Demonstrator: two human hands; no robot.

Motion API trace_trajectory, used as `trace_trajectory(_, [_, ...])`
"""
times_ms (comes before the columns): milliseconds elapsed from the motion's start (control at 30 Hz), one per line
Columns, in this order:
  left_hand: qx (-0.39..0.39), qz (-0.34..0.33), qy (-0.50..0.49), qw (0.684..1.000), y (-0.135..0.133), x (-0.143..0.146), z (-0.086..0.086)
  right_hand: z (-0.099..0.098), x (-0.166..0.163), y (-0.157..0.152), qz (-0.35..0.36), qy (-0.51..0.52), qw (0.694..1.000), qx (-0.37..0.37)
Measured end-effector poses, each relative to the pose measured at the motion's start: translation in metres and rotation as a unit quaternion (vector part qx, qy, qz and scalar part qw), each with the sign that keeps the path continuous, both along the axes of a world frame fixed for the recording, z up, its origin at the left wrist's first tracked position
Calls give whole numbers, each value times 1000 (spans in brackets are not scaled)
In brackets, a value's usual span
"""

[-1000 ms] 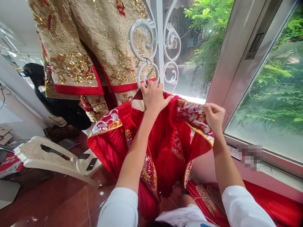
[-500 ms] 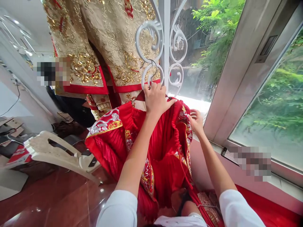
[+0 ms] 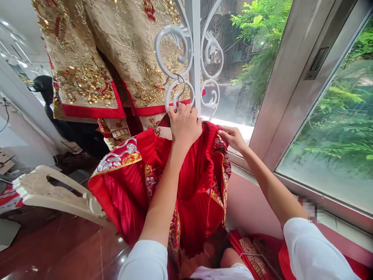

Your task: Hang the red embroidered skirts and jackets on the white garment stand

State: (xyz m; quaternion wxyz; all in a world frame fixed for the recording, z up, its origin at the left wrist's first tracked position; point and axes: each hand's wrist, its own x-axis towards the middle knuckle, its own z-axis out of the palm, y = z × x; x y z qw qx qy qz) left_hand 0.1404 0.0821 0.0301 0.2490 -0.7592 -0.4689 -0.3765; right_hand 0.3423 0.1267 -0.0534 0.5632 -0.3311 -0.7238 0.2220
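My left hand (image 3: 185,121) is closed around the top of a clothes hanger (image 3: 181,90), just below its metal hook. The hook overlaps a curl of the white scrollwork in view. From the hanger hangs a red garment (image 3: 189,175) with gathered cloth and silver and gold embroidered trim. At the garment's upper right edge, my right hand (image 3: 234,138) pinches the red cloth between thumb and fingers. Most of the hanger's body is hidden by the left hand and the cloth.
White metal scrollwork (image 3: 196,58) stands in front of the window (image 3: 329,128). A beige garment with gold sequins and red hems (image 3: 131,50) hangs at the back left. A cream plastic chair (image 3: 37,190) is at left. More red embroidered cloth (image 3: 252,254) lies below.
My right hand has shifted from the garment's side to its upper edge and now pinches it. My left thumb has drawn in. The view has turned slightly right.
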Motion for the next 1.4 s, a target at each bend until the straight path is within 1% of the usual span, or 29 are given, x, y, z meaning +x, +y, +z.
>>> trace_trajectory(67, [-10, -4, 14, 1000, -1, -2, 1, 1, -2, 0, -65, 48, 996, 23])
trace_trajectory(100, [-16, -7, 19, 1000, -2, -2, 2, 3, -2, -1, -108, 46, 992, 46])
trace_trajectory(167, [-23, -13, 20, 999, -3, -3, 2, 8, -3, -5, -182, 1, 979, 89])
trace_trajectory(233, [-20, -16, 12, 1000, -2, -3, 2, 15, -5, -13, -211, -58, 970, 106])
trace_trajectory(300, [-12, -23, 2, 1000, 0, -3, 0, 20, -10, -24, -247, -80, 958, 123])
trace_trajectory(333, [-10, -28, -2, 1000, 0, -2, 0, 21, -15, -30, -281, -88, 946, 135])
trace_trajectory(400, [-12, -39, -8, 999, 2, -1, -1, 22, -29, -43, -363, -125, 912, 146])
trace_trajectory(467, [-16, -40, -9, 999, 2, -1, -2, 21, -44, -52, -427, -192, 876, 115])
trace_trajectory(500, [-15, -38, -6, 999, 2, -1, -2, 20, -50, -54, -439, -230, 863, 97])
trace_trajectory(567, [-8, -36, 5, 999, 2, -2, -1, 19, -58, -53, -429, -293, 850, 82])
trace_trajectory(600, [-3, -37, 10, 999, 1, -3, -1, 20, -59, -51, -413, -313, 851, 81])
trace_trajectory(633, [0, -38, 16, 999, 0, -4, -1, 23, -58, -47, -394, -321, 858, 80])
trace_trajectory(700, [4, -42, 23, 999, -1, -4, -1, 32, -51, -39, -357, -286, 886, 73])
trace_trajectory(767, [7, -44, 25, 999, -2, -2, 0, 49, -43, -31, -326, -203, 921, 61])
trace_trajectory(833, [9, -47, 19, 999, -2, 1, 2, 72, -40, -22, -305, -120, 942, 71])
trace_trajectory(900, [4, -51, 5, 999, -3, 5, 3, 99, -42, -16, -300, -75, 945, 107])
trace_trajectory(967, [-4, -55, -5, 998, -4, 6, 5, 123, -49, -15, -294, -64, 941, 157])
trace_trajectory(1000, [-6, -57, -9, 998, -4, 6, 5, 132, -54, -17, -291, -69, 938, 176])
trace_trajectory(1033, [-6, -60, -11, 998, -4, 6, 5, 136, -60, -22, -294, -77, 934, 190])
trace_trajectory(1067, [-7, -66, -12, 998, -4, 5, 5, 136, -65, -29, -302, -87, 928, 199])
trace_trajectory(1100, [-9, -71, -14, 997, -3, 5, 5, 130, -70, -38, -316, -98, 921, 206])
trace_trajectory(1133, [-12, -76, -17, 997, -2, 5, 5, 119, -75, -49, -334, -116, 912, 208])
trace_trajectory(1200, [-22, -87, -19, 996, -2, 6, 5, 86, -82, -67, -366, -173, 892, 200])
trace_trajectory(1233, [-27, -92, -16, 995, -3, 6, 6, 66, -84, -74, -374, -221, 882, 185])
trace_trajectory(1300, [-34, -111, -7, 993, -10, 0, 8, 31, -83, -80, -388, -303, 856, 155])
trace_trajectory(1333, [-36, -122, -7, 992, -16, -7, 9, 18, -80, -80, -389, -326, 849, 149])
trace_trajectory(1367, [-37, -132, -15, 990, -25, -17, 10, 9, -77, -78, -392, -335, 845, 143])
trace_trajectory(1400, [-34, -138, -33, 989, -35, -31, 9, 5, -74, -77, -393, -333, 846, 138])
